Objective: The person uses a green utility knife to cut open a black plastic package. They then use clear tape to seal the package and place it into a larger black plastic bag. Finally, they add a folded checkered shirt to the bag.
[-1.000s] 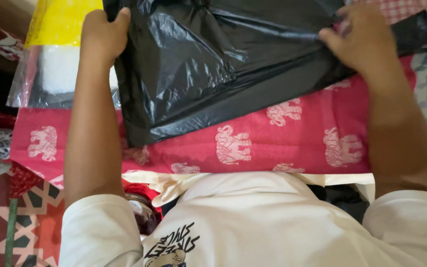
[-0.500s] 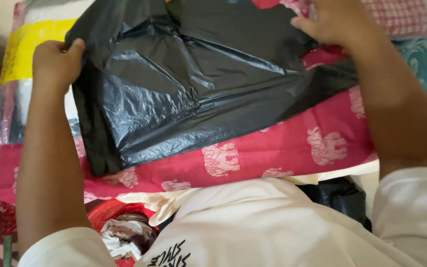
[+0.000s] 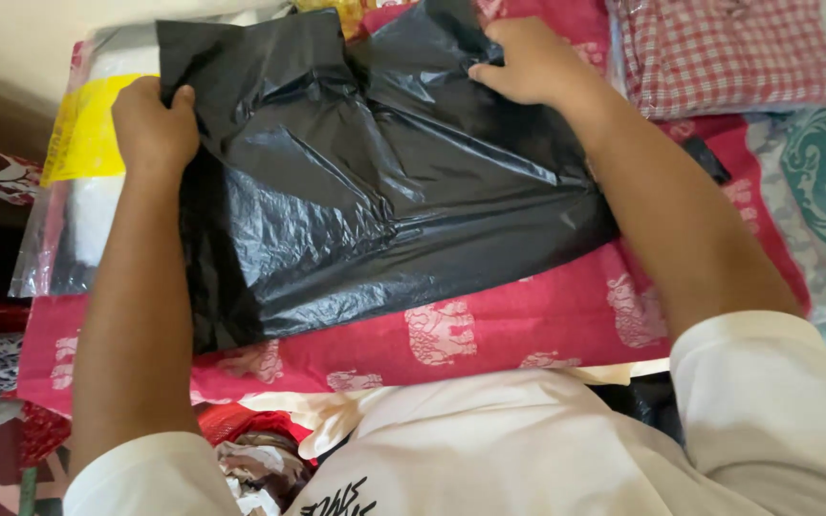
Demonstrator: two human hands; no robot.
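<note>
Black plastic bag (image 3: 365, 191) lies crumpled on the pink elephant-print cloth (image 3: 489, 334). We grip its left edge in our closed left hand (image 3: 150, 124), and our right hand (image 3: 528, 62) pinches its top edge, keeping it spread. We cannot tell what it holds. Left of the bag sits a clear packet (image 3: 78, 182) with white contents.

Bright, even indoor light, no hard shadows; only soft shade under the forearms and at the dim left edge. Sheen and small glare patches on the black plastic bag (image 3: 375, 191), wrinkles crisp. Focus mostly sharp, slight softness at the near white shirt (image 3: 528, 449) and frame corners; mild wide-angle stretch at the edges.
</note>
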